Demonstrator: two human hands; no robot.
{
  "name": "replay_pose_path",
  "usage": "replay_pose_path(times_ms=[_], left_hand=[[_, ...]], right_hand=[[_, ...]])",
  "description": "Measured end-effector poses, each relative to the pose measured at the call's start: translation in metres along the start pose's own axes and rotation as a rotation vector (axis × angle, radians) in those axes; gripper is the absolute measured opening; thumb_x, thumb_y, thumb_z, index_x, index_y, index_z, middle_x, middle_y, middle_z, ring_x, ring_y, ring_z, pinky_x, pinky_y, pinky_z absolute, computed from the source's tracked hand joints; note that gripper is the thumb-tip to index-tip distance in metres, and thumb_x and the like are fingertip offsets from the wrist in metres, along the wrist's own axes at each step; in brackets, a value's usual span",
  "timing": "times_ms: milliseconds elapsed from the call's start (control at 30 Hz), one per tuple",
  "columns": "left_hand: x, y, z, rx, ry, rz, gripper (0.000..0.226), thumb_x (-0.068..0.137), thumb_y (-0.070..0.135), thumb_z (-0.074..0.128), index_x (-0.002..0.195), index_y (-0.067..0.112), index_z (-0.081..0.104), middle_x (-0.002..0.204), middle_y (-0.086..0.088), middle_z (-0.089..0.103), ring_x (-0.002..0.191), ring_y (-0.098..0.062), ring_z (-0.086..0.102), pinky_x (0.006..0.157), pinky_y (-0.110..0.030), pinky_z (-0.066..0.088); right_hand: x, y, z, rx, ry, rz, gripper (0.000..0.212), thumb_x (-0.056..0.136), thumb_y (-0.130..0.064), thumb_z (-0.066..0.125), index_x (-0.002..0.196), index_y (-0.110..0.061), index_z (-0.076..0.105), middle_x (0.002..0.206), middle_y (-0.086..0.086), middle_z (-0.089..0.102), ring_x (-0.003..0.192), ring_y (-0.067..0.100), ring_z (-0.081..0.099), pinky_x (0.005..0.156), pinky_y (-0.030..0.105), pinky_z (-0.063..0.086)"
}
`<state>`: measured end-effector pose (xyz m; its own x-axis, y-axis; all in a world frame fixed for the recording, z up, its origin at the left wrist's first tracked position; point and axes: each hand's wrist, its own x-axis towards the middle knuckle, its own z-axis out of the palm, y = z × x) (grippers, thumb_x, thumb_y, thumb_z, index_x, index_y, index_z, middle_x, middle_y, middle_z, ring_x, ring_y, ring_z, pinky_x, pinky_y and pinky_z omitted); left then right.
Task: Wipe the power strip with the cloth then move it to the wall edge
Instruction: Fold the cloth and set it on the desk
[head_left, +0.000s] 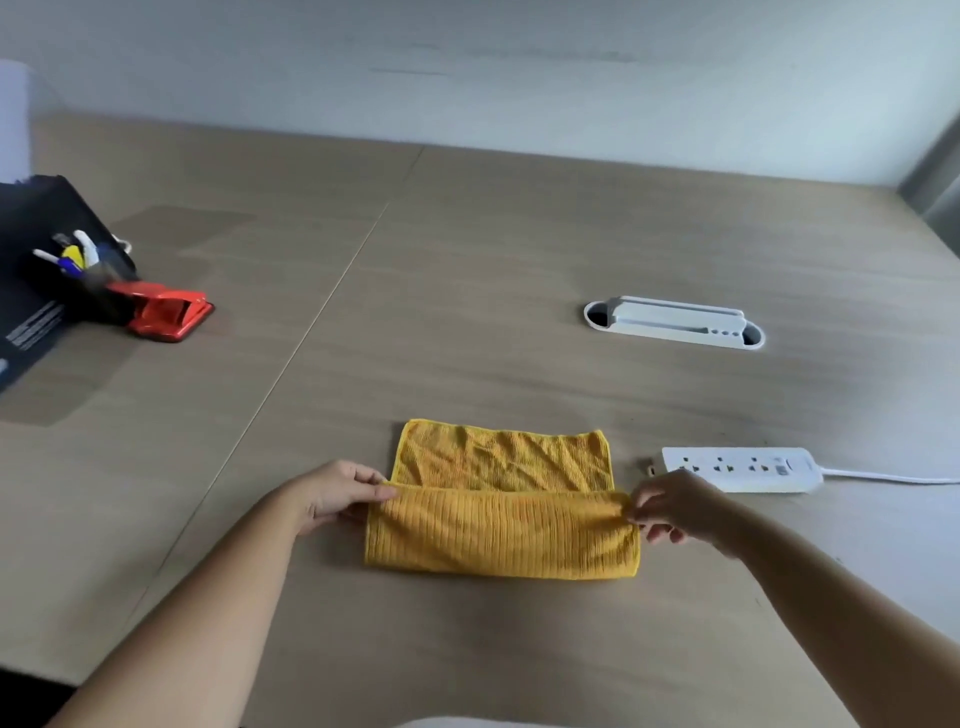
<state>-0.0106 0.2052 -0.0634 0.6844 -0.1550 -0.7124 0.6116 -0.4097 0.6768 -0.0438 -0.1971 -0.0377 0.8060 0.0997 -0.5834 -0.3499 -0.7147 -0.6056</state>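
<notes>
A yellow ribbed cloth (501, 512) lies on the wooden table, its near half folded over the far half. My left hand (337, 493) pinches the fold's left corner. My right hand (670, 506) pinches the right corner. Just right of the cloth lies a white power strip (748, 470), flat, sockets up, with its white cord (893, 475) running off to the right. My right hand is close to the strip's near left end but not touching it.
A white cable grommet cover (675, 322) is set in the table behind the strip. At far left stand a red stapler (166, 312), a black pen holder (78, 270) and a black box. The wall (519, 78) runs along the table's far edge.
</notes>
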Motion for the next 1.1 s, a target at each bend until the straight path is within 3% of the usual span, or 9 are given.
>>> replay_pose_path(times_ms=[233,333,400,500,633,700,800,967,1100], left_hand=[[0.033,0.030,0.003,-0.063,0.428,0.207,0.003,0.085,0.017,0.070,0.084,0.016,0.067,0.083,-0.003,0.064,0.080,-0.018,0.057,0.060,-0.024,0.042],[0.048,0.035,0.010,0.008,0.518,0.244,0.019,0.083,0.024,0.072,0.099,0.018,0.066,0.093,-0.001,0.064,0.091,-0.019,0.059,0.077,-0.027,0.044],[0.051,0.035,0.016,0.227,0.618,0.218,0.039,0.082,0.031,0.072,0.116,0.018,0.059,0.107,0.000,0.059,0.100,-0.020,0.059,0.086,-0.031,0.046],[0.044,0.043,0.041,0.436,0.771,0.294,0.032,0.085,0.031,0.066,0.113,0.018,0.058,0.114,-0.001,0.059,0.102,-0.021,0.060,0.080,-0.031,0.046],[0.039,0.074,0.108,0.579,0.578,0.433,0.013,0.089,0.033,0.059,0.090,0.020,0.060,0.092,0.002,0.066,0.080,-0.019,0.062,0.063,-0.027,0.044],[0.039,0.092,0.147,0.714,0.379,0.460,0.020,0.092,0.037,0.056,0.091,0.018,0.061,0.086,0.000,0.067,0.074,-0.019,0.062,0.061,-0.026,0.043],[0.047,0.112,0.193,0.829,0.254,0.462,0.032,0.092,0.044,0.053,0.090,0.013,0.061,0.082,-0.002,0.064,0.077,-0.023,0.062,0.064,-0.029,0.046],[0.064,0.120,0.234,1.059,0.282,0.377,0.048,0.087,0.058,0.049,0.101,0.013,0.060,0.105,-0.007,0.067,0.099,-0.029,0.064,0.069,-0.031,0.044],[0.070,0.114,0.248,1.204,0.370,0.370,0.038,0.094,0.043,0.045,0.113,0.013,0.057,0.109,-0.009,0.067,0.098,-0.028,0.064,0.067,-0.032,0.042]], right_hand=[[0.040,-0.025,-0.009,0.183,0.395,0.066,0.009,0.078,-0.014,0.072,0.085,-0.007,0.071,0.058,0.002,0.063,0.033,-0.001,0.051,0.033,0.014,0.035],[0.044,-0.028,-0.005,0.096,0.441,0.066,0.025,0.078,-0.023,0.073,0.099,-0.011,0.067,0.080,0.003,0.068,0.058,0.007,0.063,0.050,0.018,0.046],[0.038,-0.027,0.002,-0.007,0.475,0.085,0.026,0.079,-0.027,0.072,0.097,-0.011,0.063,0.084,0.003,0.065,0.075,0.018,0.060,0.063,0.025,0.045],[0.018,-0.020,0.022,-0.126,0.427,0.087,0.024,0.084,-0.034,0.064,0.081,-0.011,0.061,0.069,0.002,0.063,0.068,0.019,0.058,0.055,0.023,0.039],[0.002,-0.005,0.050,-0.168,0.323,0.157,0.050,0.085,-0.047,0.057,0.071,0.000,0.064,0.065,0.014,0.070,0.064,0.026,0.066,0.055,0.029,0.049],[-0.001,0.002,0.058,-0.126,0.324,0.156,0.048,0.082,-0.048,0.061,0.069,-0.002,0.064,0.067,0.015,0.071,0.064,0.029,0.066,0.057,0.033,0.053],[-0.004,0.009,0.064,-0.064,0.350,0.134,0.029,0.081,-0.037,0.065,0.065,-0.015,0.057,0.068,0.008,0.068,0.062,0.024,0.062,0.055,0.029,0.049],[-0.015,0.018,0.068,0.007,0.403,0.092,0.009,0.079,-0.018,0.066,0.073,-0.012,0.061,0.071,0.001,0.064,0.072,0.020,0.062,0.058,0.025,0.045],[-0.020,0.023,0.070,0.086,0.430,0.083,0.013,0.077,-0.018,0.070,0.071,-0.015,0.060,0.072,0.002,0.065,0.069,0.017,0.060,0.051,0.016,0.040]])
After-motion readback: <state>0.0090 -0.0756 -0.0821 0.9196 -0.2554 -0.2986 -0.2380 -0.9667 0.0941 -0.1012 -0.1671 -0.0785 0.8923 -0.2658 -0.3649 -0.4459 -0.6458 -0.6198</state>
